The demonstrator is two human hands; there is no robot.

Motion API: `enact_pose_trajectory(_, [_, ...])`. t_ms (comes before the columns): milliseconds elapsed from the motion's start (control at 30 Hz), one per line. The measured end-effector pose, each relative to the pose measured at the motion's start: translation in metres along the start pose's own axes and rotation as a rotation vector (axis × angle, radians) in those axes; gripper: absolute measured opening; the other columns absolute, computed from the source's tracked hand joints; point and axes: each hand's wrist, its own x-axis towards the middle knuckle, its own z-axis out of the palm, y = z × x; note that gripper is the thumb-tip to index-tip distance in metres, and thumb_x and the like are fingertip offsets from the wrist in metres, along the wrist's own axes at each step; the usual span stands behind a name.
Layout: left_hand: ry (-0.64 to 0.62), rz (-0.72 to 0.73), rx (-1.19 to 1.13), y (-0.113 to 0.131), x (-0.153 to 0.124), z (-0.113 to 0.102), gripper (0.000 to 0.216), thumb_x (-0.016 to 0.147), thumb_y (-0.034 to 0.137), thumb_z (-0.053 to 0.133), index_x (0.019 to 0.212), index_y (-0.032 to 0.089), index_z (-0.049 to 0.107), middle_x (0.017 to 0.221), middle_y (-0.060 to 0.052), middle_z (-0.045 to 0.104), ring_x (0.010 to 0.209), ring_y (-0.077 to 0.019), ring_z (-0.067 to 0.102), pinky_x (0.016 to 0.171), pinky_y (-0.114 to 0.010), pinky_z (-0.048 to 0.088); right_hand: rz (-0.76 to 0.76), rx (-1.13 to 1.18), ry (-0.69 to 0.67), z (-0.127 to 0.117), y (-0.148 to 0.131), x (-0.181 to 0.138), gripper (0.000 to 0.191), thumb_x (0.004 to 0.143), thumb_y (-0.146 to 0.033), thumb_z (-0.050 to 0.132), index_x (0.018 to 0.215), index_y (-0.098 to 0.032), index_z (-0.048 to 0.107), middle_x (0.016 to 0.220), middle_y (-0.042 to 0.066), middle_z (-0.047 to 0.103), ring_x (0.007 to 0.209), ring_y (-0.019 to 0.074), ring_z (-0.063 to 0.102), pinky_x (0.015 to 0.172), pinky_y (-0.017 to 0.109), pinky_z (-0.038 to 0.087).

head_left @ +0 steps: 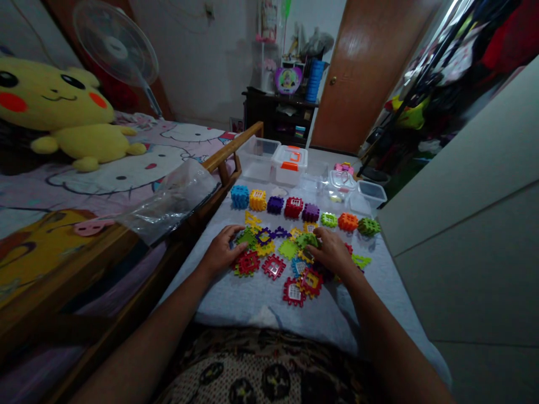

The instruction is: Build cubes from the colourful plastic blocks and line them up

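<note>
My left hand (222, 250) is at the left of a loose spread of toothed plastic building tiles, thumb and fingers closed on the edge of a green tile (247, 239). On the right side of the spread my right hand (334, 251) pinches another green tile (306, 240) between thumb and fingers. Between the hands lie a lime tile (288, 249), a red window tile (274, 267) and a purple triangular piece (281, 232). Nearer to me are a red tile with a white window (293, 292) and a red-framed tile (310, 281). Some pieces are hidden under my right hand.
Behind the spread runs a row of same-colour stacks, from a blue stack (240, 197) to a dark green stack (369, 226). Further back stand clear bins and an orange-latched box (290, 164). A wooden bed rail (227, 154) borders the left; a pale cabinet (471, 213) borders the right.
</note>
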Motion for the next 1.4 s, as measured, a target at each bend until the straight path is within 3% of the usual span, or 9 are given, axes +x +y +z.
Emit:
enact_pose_trajectory(133, [-0.002, 0.014, 0.026, 0.002, 0.0, -0.002, 0.039, 0.081, 0.038, 0.062, 0.115, 0.021, 0.06, 0.119, -0.009, 0.063, 0.109, -0.0247, 0.06, 0.1, -0.043, 0.047, 0.072, 0.032, 0.003, 0.005, -0.004, 0.002, 0.026, 0.079, -0.027, 0.061, 0.104, -0.018, 0.059, 0.097, 0.009, 0.067, 0.087, 0.0214, 0.06, 0.077, 0.031, 0.043])
enact_pose_trajectory(533, [-0.022, 0.032, 0.052, 0.002, 0.0, -0.001, 0.034, 0.082, 0.034, 0.061, 0.113, 0.019, 0.06, 0.116, -0.009, 0.063, 0.106, -0.0237, 0.062, 0.099, -0.042, 0.049, 0.165, 0.042, -0.06, -0.004, 0.0, 0.004, 0.015, 0.08, -0.027, 0.059, 0.093, -0.019, 0.061, 0.091, 0.006, 0.067, 0.083, 0.0195, 0.058, 0.072, 0.028, 0.039])
enact_pose_trajectory(1000, [-0.039, 0.048, 0.061, 0.001, 0.0, -0.002, 0.035, 0.082, 0.035, 0.06, 0.113, 0.019, 0.061, 0.116, -0.009, 0.064, 0.107, -0.0246, 0.062, 0.099, -0.043, 0.049, 0.117, -0.05, 0.081, 0.0, -0.011, 0.007, 0.026, 0.077, -0.037, 0.067, 0.092, -0.02, 0.054, 0.092, 0.007, 0.062, 0.085, 0.023, 0.057, 0.075, 0.032, 0.041])
enact_pose_trajectory(1400, [-0.049, 0.047, 0.052, 0.003, 0.001, -0.003, 0.037, 0.081, 0.037, 0.06, 0.114, 0.02, 0.061, 0.117, -0.01, 0.064, 0.109, -0.0255, 0.061, 0.101, -0.044, 0.047, 0.173, -0.184, 0.031, 0.013, -0.032, 0.01, 0.036, 0.08, -0.045, 0.066, 0.1, -0.017, 0.056, 0.098, 0.013, 0.064, 0.091, 0.0254, 0.058, 0.078, 0.034, 0.043])
